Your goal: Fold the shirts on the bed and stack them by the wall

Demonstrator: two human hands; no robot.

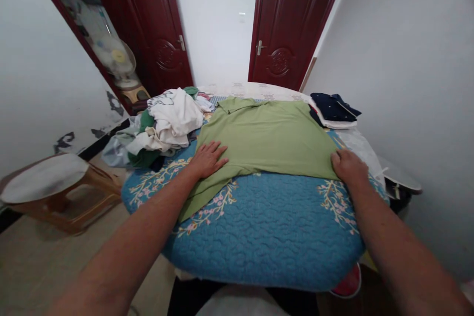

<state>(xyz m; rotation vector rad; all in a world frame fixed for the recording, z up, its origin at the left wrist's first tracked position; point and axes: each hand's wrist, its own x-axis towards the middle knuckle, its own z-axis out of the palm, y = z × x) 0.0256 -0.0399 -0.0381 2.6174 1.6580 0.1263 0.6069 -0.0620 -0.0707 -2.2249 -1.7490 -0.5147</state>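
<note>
While the green shirt [274,133] lay spread across the blue cover [259,227], my left hand [208,159] pressed it open-palmed with nothing gripped, and my right hand [348,165], fingers curled, pinched its edge near the folded stack [333,108].

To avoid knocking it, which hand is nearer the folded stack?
Your right hand. It is at the right edge of the green shirt, short of the stack; your left hand lies flat on the shirt's left side.
</note>
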